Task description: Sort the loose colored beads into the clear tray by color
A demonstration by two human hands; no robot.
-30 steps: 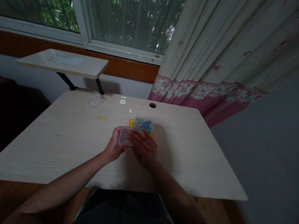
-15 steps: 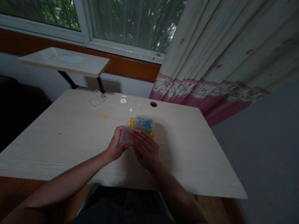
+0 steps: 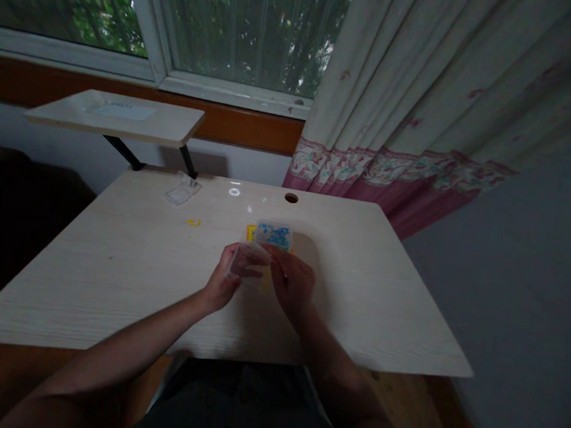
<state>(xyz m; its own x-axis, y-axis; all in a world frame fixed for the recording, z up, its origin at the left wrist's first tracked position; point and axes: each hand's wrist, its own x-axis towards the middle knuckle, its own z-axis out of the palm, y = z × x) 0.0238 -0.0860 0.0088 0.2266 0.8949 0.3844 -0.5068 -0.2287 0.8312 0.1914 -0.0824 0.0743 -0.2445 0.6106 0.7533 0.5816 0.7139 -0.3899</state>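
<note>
A clear plastic box (image 3: 248, 258) is in my left hand (image 3: 223, 280), whose fingers are wrapped round its left side. My right hand (image 3: 294, 282) is closed at the box's right upper edge, its fingertips pinching there. The box looks partly open, though blur hides how far. Just beyond the hands lies a second clear box with blue bits (image 3: 274, 233) in it, on top of a yellow card or case (image 3: 250, 232) that is mostly covered. A faint yellow patch (image 3: 266, 280) shows between my hands; I cannot tell what it is.
An open clear box (image 3: 181, 191) lies at the table's back left, with several small yellow pieces (image 3: 194, 223) in front of it. A raised shelf (image 3: 119, 118) stands on black legs over the back left corner. The table (image 3: 381, 314) has a round cable hole (image 3: 291, 198) at the back.
My right hand has slid off the box's face to its right edge, and its fingers have drawn together. The box has tilted and looks more open. The view has shifted slightly.
</note>
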